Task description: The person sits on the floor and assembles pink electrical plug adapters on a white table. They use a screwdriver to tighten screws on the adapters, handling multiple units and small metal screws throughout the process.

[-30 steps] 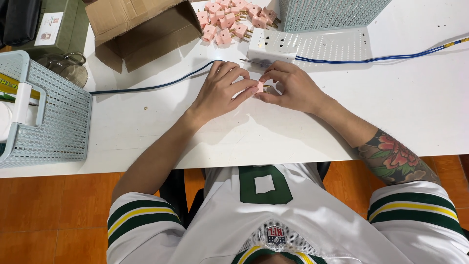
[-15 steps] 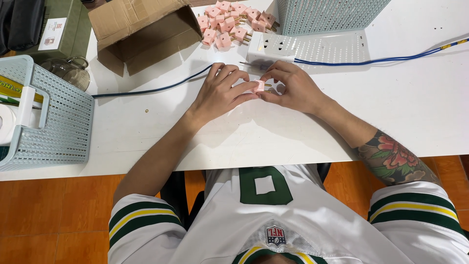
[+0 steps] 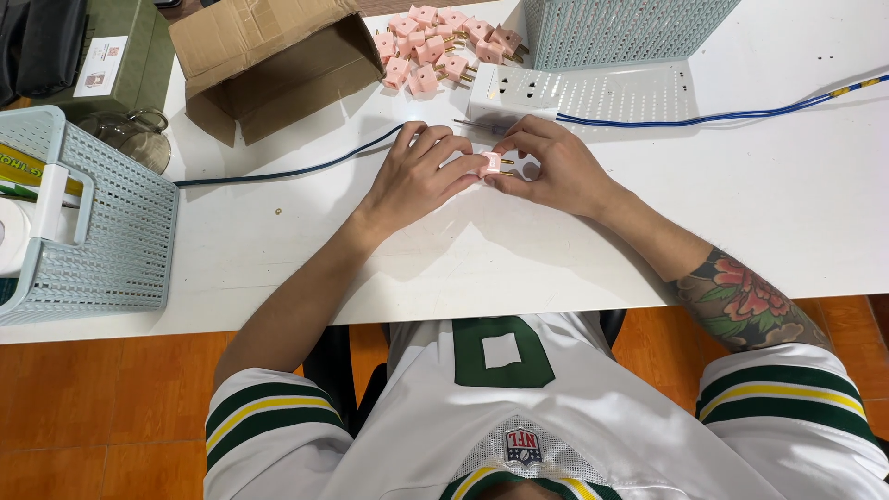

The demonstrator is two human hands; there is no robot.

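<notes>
Both my hands meet over the white table (image 3: 741,204), pinching one small pink plug adapter (image 3: 491,164) with brass pins pointing right. My left hand (image 3: 417,176) grips it from the left, my right hand (image 3: 546,167) from the right. Just beyond them lies a white socket block (image 3: 507,94) on a blue cable (image 3: 722,116). A pile of several more pink plug adapters (image 3: 435,42) sits further back.
An open cardboard box (image 3: 269,65) lies at the back left. A pale blue mesh basket (image 3: 83,231) stands at the left edge, another (image 3: 620,28) at the back right. A green box (image 3: 111,56) and a glass jar (image 3: 130,139) sit far left.
My hands have stayed together on the pink adapter, shifting only slightly; its brass pins now show to the right of my fingers.
</notes>
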